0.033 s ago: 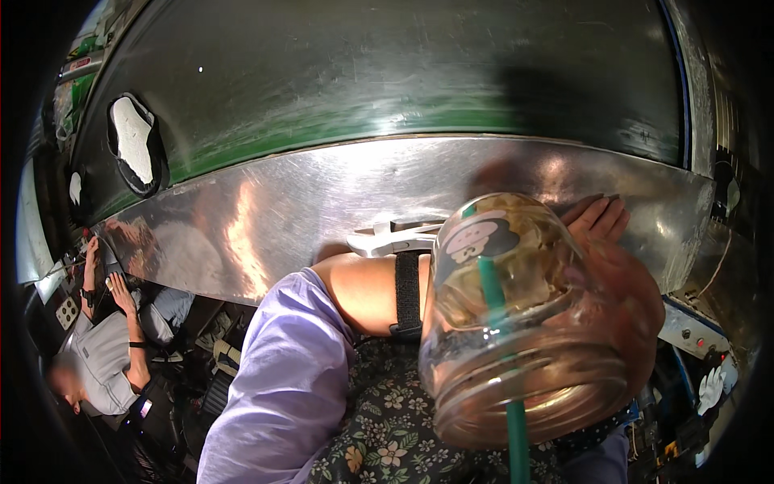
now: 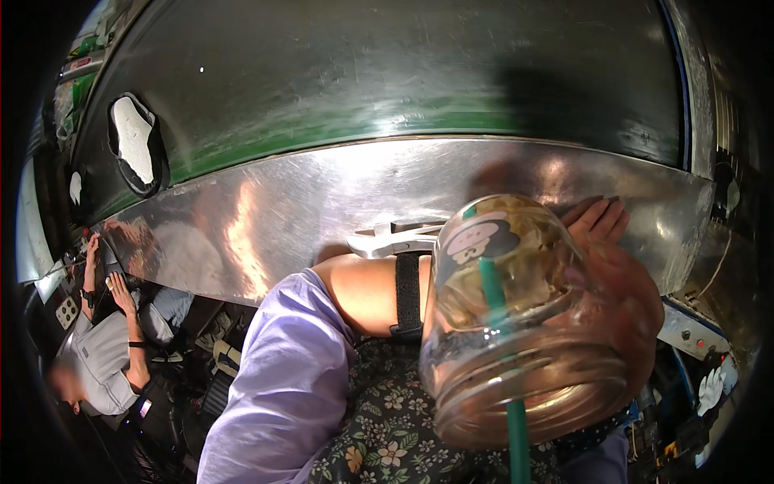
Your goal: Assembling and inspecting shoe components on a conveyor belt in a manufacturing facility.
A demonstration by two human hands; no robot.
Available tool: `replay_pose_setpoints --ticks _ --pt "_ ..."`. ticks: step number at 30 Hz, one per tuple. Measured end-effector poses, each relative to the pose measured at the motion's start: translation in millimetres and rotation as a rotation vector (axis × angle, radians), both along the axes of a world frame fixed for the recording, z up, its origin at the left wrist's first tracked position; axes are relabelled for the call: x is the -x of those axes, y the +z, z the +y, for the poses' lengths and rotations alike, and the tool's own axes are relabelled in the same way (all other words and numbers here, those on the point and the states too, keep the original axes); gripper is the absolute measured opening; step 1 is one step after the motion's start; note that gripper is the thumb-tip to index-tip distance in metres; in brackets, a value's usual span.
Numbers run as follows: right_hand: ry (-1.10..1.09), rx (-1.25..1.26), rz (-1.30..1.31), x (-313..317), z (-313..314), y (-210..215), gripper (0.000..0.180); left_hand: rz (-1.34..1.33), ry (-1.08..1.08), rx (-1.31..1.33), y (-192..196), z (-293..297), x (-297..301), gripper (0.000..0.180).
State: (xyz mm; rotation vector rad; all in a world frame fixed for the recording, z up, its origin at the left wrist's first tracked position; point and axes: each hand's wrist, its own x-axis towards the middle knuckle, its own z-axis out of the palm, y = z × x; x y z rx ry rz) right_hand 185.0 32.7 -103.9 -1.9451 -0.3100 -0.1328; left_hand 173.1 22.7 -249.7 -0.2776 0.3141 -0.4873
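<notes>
A clear jar-shaped cup (image 2: 524,347) with a dark green straw (image 2: 516,427) is tilted close in front of me, its mouth toward me. Brownish contents show at its bottom, and a cartoon sticker is on its side. My right hand (image 2: 633,298), blurred, wraps round the cup's right side. Behind the cup, my left forearm, with a black strap (image 2: 408,294), lies along the metal ledge (image 2: 322,185). Past the cup, the fingers of my left hand (image 2: 598,218) rest outstretched on that ledge; its palm is hidden. A white curved piece (image 2: 395,240) lies beside the forearm.
Beyond the ledge stretches a dark green belt (image 2: 387,64). On its left lies a black shoe upper (image 2: 135,145) with a white inside. A person (image 2: 105,355) in a grey top works at the far left. A control box (image 2: 693,331) and a white glove (image 2: 711,391) are at right.
</notes>
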Motion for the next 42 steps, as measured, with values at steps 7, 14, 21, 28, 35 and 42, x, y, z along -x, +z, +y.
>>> replay_pose_setpoints --ticks 7,14,21,28,35,42 --pt "0.105 0.050 0.084 -5.9 -9.1 9.4 0.044 0.003 0.002 0.001 0.7 -0.8 -0.9 0.057" --pt "0.249 0.026 -0.111 -3.9 -30.1 -23.0 0.045 0.000 0.001 -0.031 -8.8 5.1 1.9 0.056" --pt "0.210 0.242 -0.107 -18.0 -13.2 1.0 0.037 -0.012 -0.009 -0.043 -3.1 6.5 0.5 0.056" --pt "0.146 0.246 -0.116 -18.6 -6.5 5.9 0.045 -0.022 -0.009 -0.054 1.1 7.6 0.4 0.056" --pt "0.088 0.120 0.023 -7.5 1.0 5.1 0.039 -0.026 -0.022 -0.052 1.1 9.9 -0.2 0.055" --pt "0.130 0.057 0.076 -9.8 -1.4 16.7 0.041 -0.031 -0.003 -0.058 6.9 6.4 -3.4 0.055"
